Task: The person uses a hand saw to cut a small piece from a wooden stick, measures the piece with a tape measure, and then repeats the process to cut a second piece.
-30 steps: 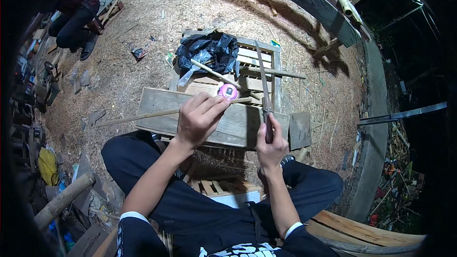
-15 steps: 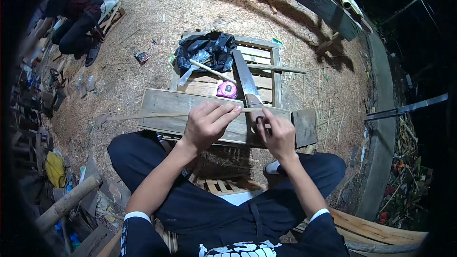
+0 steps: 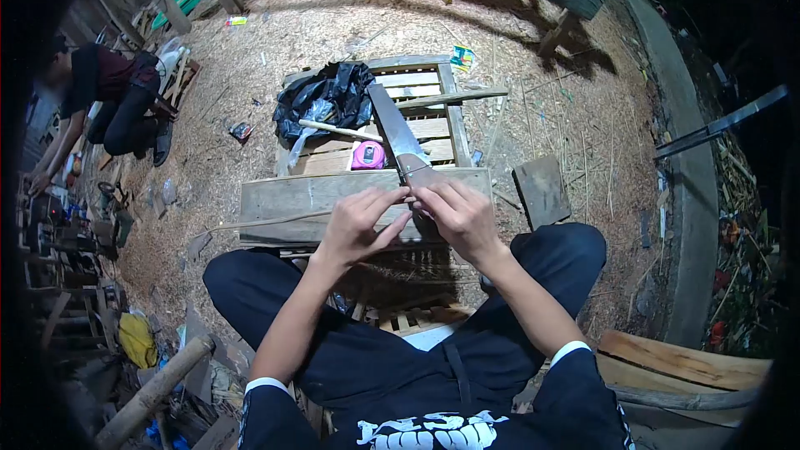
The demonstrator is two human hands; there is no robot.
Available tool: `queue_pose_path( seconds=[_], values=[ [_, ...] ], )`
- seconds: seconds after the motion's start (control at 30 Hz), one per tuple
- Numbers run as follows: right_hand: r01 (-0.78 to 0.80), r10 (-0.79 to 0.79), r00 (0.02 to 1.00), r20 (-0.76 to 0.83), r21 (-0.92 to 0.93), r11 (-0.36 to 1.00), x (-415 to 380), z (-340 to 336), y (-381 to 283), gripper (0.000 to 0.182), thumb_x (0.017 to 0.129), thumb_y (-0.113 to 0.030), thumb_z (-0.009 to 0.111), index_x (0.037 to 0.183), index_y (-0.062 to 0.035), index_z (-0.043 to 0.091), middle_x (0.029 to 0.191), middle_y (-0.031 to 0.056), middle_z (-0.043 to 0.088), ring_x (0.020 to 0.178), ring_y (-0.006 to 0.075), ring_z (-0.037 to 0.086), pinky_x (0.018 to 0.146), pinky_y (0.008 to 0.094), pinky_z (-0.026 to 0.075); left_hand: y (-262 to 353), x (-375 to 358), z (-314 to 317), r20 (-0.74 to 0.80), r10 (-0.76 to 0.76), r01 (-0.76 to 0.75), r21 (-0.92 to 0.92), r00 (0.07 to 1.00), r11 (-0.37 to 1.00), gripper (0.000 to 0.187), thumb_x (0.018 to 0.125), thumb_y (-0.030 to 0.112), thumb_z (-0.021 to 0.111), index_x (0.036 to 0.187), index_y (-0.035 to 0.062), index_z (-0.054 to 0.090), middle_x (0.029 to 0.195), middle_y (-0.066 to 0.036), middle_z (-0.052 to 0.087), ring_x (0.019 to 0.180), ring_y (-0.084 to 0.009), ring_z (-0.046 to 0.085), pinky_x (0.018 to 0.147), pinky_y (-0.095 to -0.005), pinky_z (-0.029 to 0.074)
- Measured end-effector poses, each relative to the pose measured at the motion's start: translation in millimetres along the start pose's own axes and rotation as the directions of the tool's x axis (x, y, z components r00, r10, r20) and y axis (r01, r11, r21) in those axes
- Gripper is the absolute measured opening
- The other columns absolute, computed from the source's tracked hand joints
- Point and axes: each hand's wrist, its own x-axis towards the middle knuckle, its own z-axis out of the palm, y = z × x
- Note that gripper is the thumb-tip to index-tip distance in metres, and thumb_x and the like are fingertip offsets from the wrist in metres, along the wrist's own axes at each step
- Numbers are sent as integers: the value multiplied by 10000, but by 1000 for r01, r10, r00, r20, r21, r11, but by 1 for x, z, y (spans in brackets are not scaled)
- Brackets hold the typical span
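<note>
A thin wooden strip (image 3: 275, 222) runs from the left, over the plank, into my left hand (image 3: 360, 223). That hand is closed on the strip, its thumb pointing right. My right hand (image 3: 458, 218) is closed beside it, the fingertips of both nearly touching; its fingers pinch what appears to be the strip's end, mostly hidden. Under the fingers lies a handsaw (image 3: 398, 129), its blade pointing away from me and much of its handle covered by my right hand. The grey wooden plank (image 3: 279, 196) lies crosswise beneath both hands.
Beyond the plank, a slatted wooden pallet (image 3: 454, 117) carries a black plastic bag (image 3: 333, 92), a pink tape measure (image 3: 367, 155) and sticks. A loose board (image 3: 542, 192) lies on the right. At left another person (image 3: 125, 100) crouches, bending forward. Wood shavings (image 3: 217, 117) cover the ground.
My hands have come together, the right one moving left toward the left fingertips. The view has shifted. The person at left has bent lower, with an arm reaching down.
</note>
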Motion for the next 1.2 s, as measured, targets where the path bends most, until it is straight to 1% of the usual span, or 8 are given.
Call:
queue_pose_path(
  seconds=[0.1, 0.2, 0.43, 0.5, 0.6, 1.03, 1.13, 1.2],
  values=[
    [15, -14, 998, -66, 17, 1000, 2, 5, -3, 249, 870, -151, 750, 1103, -68, 720, 955, 63, 694, 906, 246, 699, 757, 372, 575, -9, -5, 0, 33, 2, -4, 43, 999, 999, 271, 894, 95, 791, 1157, 55, 738, 842, -106, 703, 756, -305, 696, 629, -426, 546],
    [14, -13, 999, -35, 18, 1000, 2, 6, -6, 241, 874, -152, 749, 1099, -71, 718, 939, 57, 686, 890, 236, 691, 731, 377, 565, -11, -9, -6, 65, 0, -5, 72, 998, 997, 280, 875, 81, 798, 1150, 72, 745, 828, -101, 699, 732, -297, 685, 607, -430, 535],
    [-56, 62, 997, -55, 95, 994, -1, 22, -7, 212, 882, -117, 744, 1092, -95, 729, 874, 62, 662, 751, 237, 676, 643, 392, 536, -12, -10, -3, 19, -11, 8, 106, 1000, 994, 290, 872, 86, 785, 1160, 93, 751, 835, -86, 717, 711, -270, 680, 588, -414, 527],
    [-103, 109, 992, -64, 94, 990, -1, 23, -10, 249, 873, -94, 757, 1120, -113, 741, 900, 72, 710, 725, 283, 693, 632, 403, 544, -11, -9, -6, 14, -6, 4, 114, 1000, 993, 306, 860, 82, 779, 1165, 97, 753, 867, -71, 740, 713, -254, 684, 586, -407, 531],
    [-130, 136, 989, -65, 97, 987, 1, 22, -12, 218, 872, -92, 762, 1089, -115, 746, 893, 64, 719, 688, 286, 685, 614, 395, 528, -12, -10, -6, 6, 4, -4, 152, 1000, 988, 321, 844, 77, 776, 1163, 102, 754, 890, -56, 753, 707, -245, 680, 585, -405, 533],
    [-128, 147, 980, -135, 137, 982, 4, 29, -14, 197, 874, -103, 797, 1063, -87, 746, 853, 76, 706, 652, 295, 670, 578, 402, 507, -6, -12, 2, -66, -23, 36, 207, 998, 978, 287, 843, 106, 778, 1129, 127, 768, 806, -23, 709, 671, -211, 657, 573, -376, 513],
    [-125, 140, 981, -134, 113, 986, 4, 30, -13, 184, 887, -109, 793, 1062, -80, 744, 835, 80, 696, 646, 300, 670, 569, 402, 503, -5, -11, 4, -111, -32, 52, 176, 993, 983, 274, 829, 65, 804, 1102, 77, 782, 812, -72, 734, 648, -254, 665, 568, -389, 512],
    [-104, 119, 980, -160, 96, 990, 4, 31, -13, 226, 861, -79, 764, 1085, -102, 743, 829, 45, 663, 627, 257, 653, 561, 376, 489, -5, -12, 5, -104, -30, 53, 227, 994, 973, 271, 852, 116, 778, 1123, 128, 770, 796, -22, 705, 658, -211, 652, 572, -372, 515]
  ],
)
